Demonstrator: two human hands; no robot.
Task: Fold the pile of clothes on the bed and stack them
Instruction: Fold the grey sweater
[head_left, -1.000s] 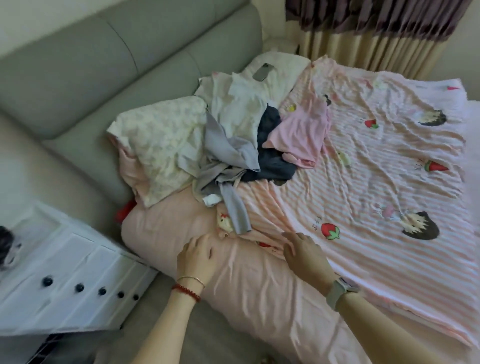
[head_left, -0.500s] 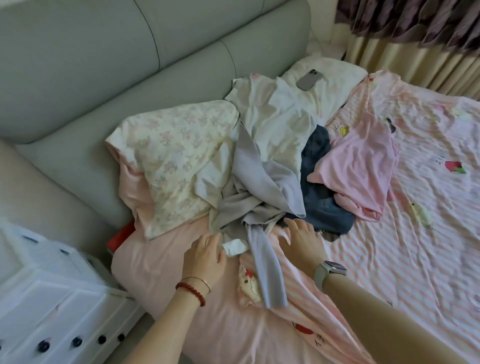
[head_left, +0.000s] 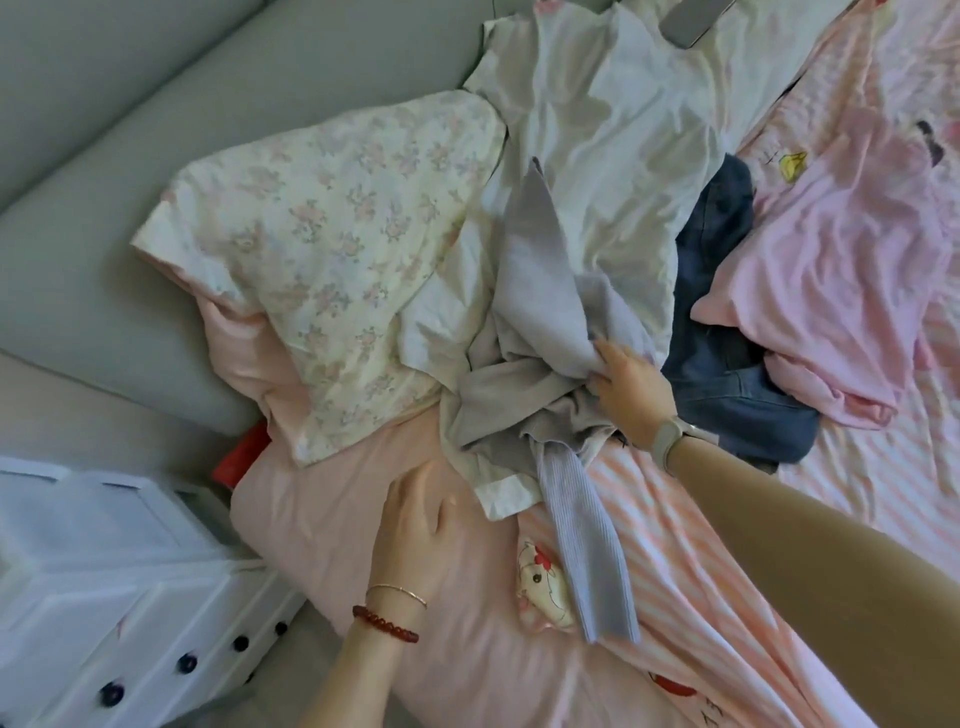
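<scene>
Head view: striped sheet (head_left: 753, 597) on bed, grey headboard (head_left: 104, 156), white drawers (head_left: 104, 597) beside.

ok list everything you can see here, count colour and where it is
grey garment: 1, grey, middle of pile
floral garment: 1, cream with pink flowers, left of pile
white garment: 1, white, top of pile
denim garment: 1, dark blue, right of grey one
pink garment: 1, pink, far right
phone: 1, grey, top edge
striped sheet: 1, pink and white, on bed
drawer unit: 1, white, bottom left
right hand: grip on grey garment
left hand: flat on pink bedding
</scene>
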